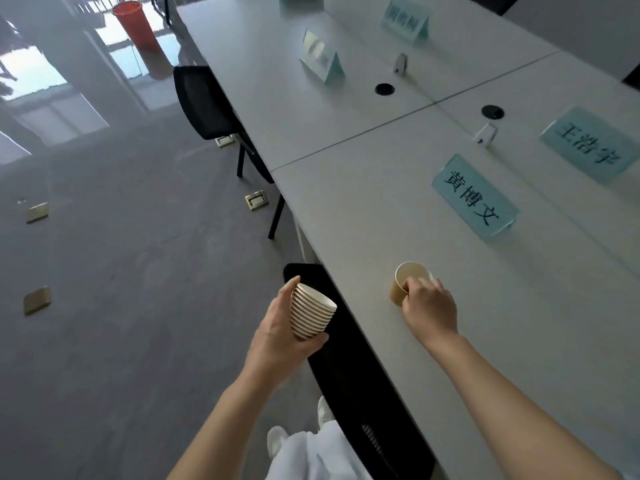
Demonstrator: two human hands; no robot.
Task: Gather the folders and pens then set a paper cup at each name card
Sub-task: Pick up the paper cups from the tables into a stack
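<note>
1. Grey floor [104, 271] with brass outlets lies left of the long white table [346, 209]; an orange bin [133, 24] stands far off.
2. Far name cards [320, 57] are blurred and unreadable.
3. Right hand [429, 304] grips a paper cup [403, 282] on the table, near the nearest name card [474, 197]; its fingertips are hidden.
4. Left hand [280, 327] holds a cup stack [311, 313] above a black chair [346, 358].

A long white tabletop [346, 188] runs along the right side, seams dividing its panels and two black round grommets [384, 89] set near the middle. Black chairs [204, 102] are pushed in along its left edge. Left of the tabletop lies grey floor [121, 271] with brass floor sockets [257, 201]; farther off it turns glossy and mirrors bright windows beside an orange bin [133, 24].
</note>
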